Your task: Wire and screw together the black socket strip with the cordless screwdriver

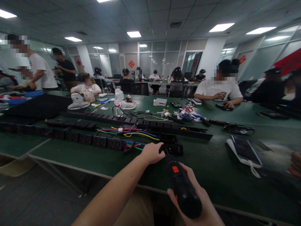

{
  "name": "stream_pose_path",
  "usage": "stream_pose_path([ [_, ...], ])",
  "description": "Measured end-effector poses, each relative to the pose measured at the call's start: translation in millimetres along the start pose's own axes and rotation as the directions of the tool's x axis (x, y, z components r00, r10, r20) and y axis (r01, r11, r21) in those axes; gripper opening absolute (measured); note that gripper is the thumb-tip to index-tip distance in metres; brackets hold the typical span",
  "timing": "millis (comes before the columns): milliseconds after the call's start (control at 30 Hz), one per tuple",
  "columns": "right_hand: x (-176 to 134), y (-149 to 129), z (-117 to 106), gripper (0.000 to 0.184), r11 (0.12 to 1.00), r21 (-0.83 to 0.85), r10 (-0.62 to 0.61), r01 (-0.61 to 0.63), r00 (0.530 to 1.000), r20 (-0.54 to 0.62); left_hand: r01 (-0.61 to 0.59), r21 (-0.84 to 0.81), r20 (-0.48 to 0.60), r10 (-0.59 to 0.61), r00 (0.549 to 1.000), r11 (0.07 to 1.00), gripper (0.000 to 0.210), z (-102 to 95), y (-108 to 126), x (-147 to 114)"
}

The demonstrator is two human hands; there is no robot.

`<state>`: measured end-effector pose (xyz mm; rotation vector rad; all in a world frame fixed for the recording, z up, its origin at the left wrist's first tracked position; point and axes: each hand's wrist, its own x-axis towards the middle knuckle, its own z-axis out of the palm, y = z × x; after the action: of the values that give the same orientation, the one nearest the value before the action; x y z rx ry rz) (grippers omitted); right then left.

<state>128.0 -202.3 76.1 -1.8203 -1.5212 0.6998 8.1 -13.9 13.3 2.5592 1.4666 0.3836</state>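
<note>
My right hand is wrapped round a black cordless screwdriver with an orange switch, its nose aimed away from me toward the end piece of a power strip. My left hand is closed at the near edge of that black end piece, fingertips on it; what lies between them is partly hidden. Left of the hand runs the row of black outlets of this power strip. Blue, red and green wires come out of its open end. Behind it, yellow, blue and pink wires lie across a second opened strip.
A longer black strip lies farther back. Beyond it stand a water bottle and a white fan. A phone rests on a white object at right, near a black cable coil. A person sits across the table.
</note>
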Motion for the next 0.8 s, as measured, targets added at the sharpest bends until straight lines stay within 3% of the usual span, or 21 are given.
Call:
stream_pose_path([
  [367,0.7,0.7,-3.0,0.064,0.998,-0.031,-0.054,0.056,0.997,0.052,-0.006,-0.001,0.001,0.006,1.0,1.0,0.048,1.1,-0.5,0.8],
  [667,3.1,6.2,4.4,0.069,0.998,-0.061,-0.019,0.018,1.0,-0.01,0.0,0.002,0.018,0.0,1.0,1.0,0.048,0.3,-0.2,1.2],
  [800,3.1,5.8,0.4,0.068,0.997,-0.042,-0.06,0.06,0.998,0.005,0.013,0.005,0.02,-0.013,1.0,1.0,0.049,-0.5,0.6,0.4],
])
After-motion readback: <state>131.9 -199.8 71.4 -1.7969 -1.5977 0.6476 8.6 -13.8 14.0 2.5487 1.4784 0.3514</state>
